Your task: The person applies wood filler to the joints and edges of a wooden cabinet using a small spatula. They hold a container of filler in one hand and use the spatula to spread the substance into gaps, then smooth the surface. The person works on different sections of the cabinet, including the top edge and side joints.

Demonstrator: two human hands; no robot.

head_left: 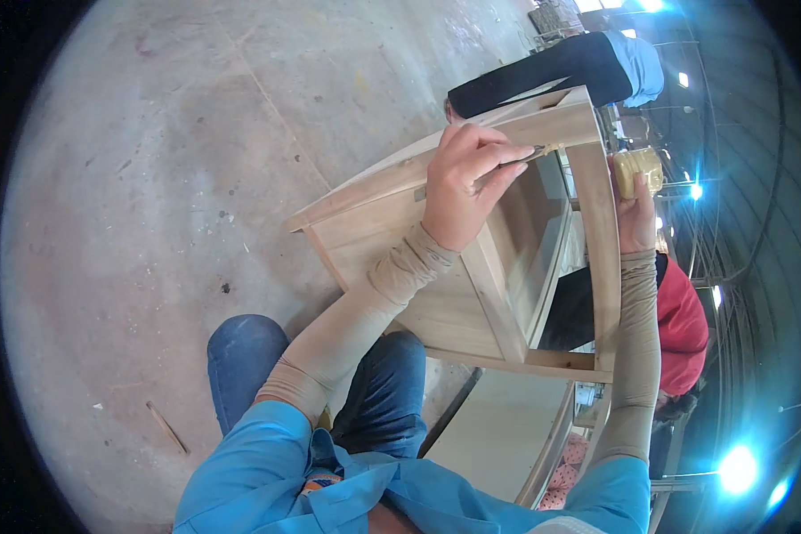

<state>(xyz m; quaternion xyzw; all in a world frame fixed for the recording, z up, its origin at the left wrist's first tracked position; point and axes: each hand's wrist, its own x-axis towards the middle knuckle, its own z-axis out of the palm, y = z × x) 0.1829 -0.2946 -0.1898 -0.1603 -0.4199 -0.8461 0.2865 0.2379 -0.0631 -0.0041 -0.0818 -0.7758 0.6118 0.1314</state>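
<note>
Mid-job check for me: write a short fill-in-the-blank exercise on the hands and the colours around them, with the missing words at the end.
1. The left hand pinches a thin tool by a frame made of ____.
2. The right hand holds a container coloured ____.
3. Beyond the right forearm, someone's top is ____.

Missing words: wood; yellowish; red.

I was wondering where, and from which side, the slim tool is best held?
Probably pinch the slim tool by its shaft, behind the tip, coming from the person's left, as the left grip does. Its thin shape suits a pinch, and its tip points right, toward a corner of the wooden frame.
</note>
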